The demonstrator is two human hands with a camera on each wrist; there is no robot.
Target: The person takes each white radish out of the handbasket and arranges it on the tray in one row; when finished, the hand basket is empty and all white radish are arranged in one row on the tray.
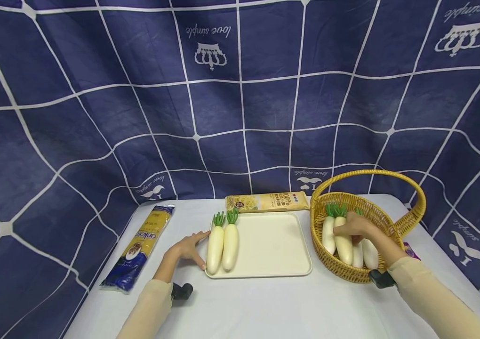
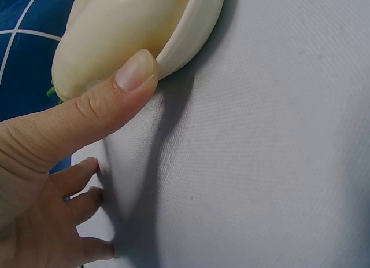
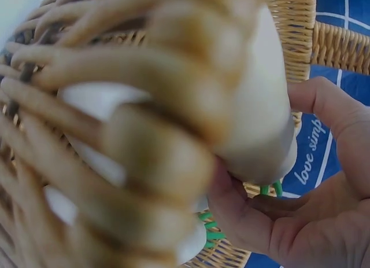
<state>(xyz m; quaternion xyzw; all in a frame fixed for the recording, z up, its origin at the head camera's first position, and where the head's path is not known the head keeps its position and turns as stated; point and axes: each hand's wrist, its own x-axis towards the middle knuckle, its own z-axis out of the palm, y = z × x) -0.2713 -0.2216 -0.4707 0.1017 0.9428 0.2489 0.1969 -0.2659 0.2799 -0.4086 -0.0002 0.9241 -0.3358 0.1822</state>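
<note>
Two white radishes [image 1: 223,245] with green tops lie side by side on the left part of a cream tray [image 1: 271,245]. My left hand [image 1: 187,247] is at the tray's left edge, fingers spread, with the thumb [image 2: 136,74] at the rim beside a radish in the left wrist view. At the right stands a wicker basket [image 1: 346,273] with several white radishes. Inside it, my right hand [image 1: 355,225] grips one radish [image 1: 343,247] between thumb and fingers. The right wrist view shows this radish [image 3: 260,106] partly hidden behind the blurred basket rim.
A yellow noodle packet [image 1: 267,201] lies behind the tray. A blue and yellow pasta bag [image 1: 138,249] is at the far left. The basket's tall handle [image 1: 371,173] arches over it. A purple packet [image 1: 411,250] shows behind the basket. Blue cloth [image 1: 265,103] hangs around the table.
</note>
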